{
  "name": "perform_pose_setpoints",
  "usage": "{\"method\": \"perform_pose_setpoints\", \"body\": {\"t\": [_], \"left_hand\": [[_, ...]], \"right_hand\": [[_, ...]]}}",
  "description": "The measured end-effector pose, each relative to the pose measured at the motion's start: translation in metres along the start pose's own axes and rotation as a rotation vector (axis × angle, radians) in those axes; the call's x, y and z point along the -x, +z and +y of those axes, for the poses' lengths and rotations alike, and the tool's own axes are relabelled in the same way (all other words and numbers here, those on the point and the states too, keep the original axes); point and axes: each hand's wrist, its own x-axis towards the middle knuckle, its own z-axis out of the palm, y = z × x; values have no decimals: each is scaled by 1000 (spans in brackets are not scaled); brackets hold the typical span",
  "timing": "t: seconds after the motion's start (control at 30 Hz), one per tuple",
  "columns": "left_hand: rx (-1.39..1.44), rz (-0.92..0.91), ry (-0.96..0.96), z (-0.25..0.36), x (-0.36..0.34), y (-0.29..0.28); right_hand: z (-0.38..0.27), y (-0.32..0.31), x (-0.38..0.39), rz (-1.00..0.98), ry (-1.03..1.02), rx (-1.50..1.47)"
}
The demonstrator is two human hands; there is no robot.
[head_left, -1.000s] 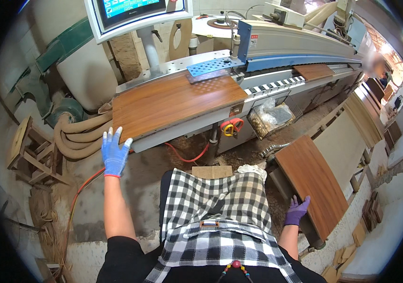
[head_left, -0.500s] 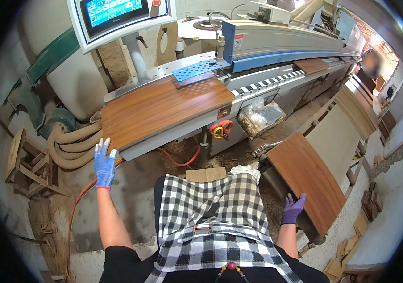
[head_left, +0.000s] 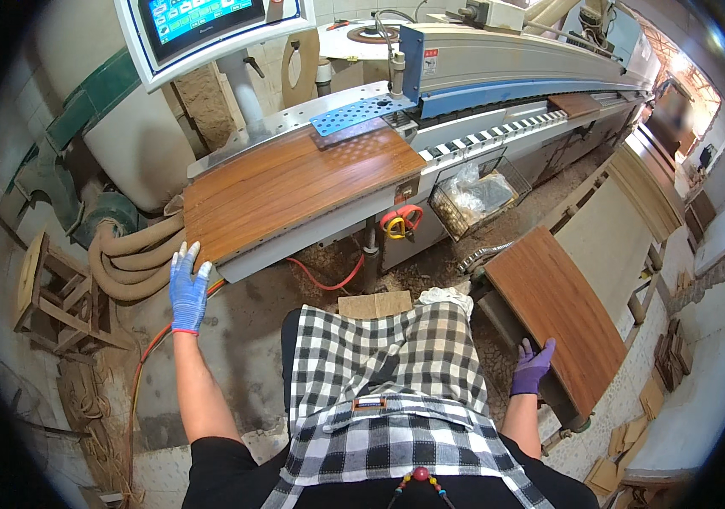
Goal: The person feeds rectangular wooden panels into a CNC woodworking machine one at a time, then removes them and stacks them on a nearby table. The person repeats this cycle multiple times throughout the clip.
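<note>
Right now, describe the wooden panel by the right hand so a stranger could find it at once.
Start at the long grey and blue machine across the top. Below its right half, a brown wood-grain panel lies low beside the person's checked apron, with the purple-gloved right hand at its near edge. Unlike the larger panel on the machine's table, near the blue-gloved left hand, it sits low.

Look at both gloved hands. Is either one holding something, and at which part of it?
The left hand rests open at the near left corner of the wooden panel on the machine, not gripping. The right hand touches the near edge of the second panel; a grip cannot be told.
</note>
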Motion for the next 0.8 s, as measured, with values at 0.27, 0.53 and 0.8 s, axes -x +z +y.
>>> {"method": "perform_pose_setpoints", "body": {"t": [0.27,0.53,0.8], "left_hand": [[-38,-8,16,8,-3,-1],[-116,-4,69,26,-10,10],[-186,31,116,41,-15,28]], "right_hand": [[-1,8,8,49,-25,-47],[-4,10,14,44,-28,-32],[-2,6,7,40,-30,-20]]}}
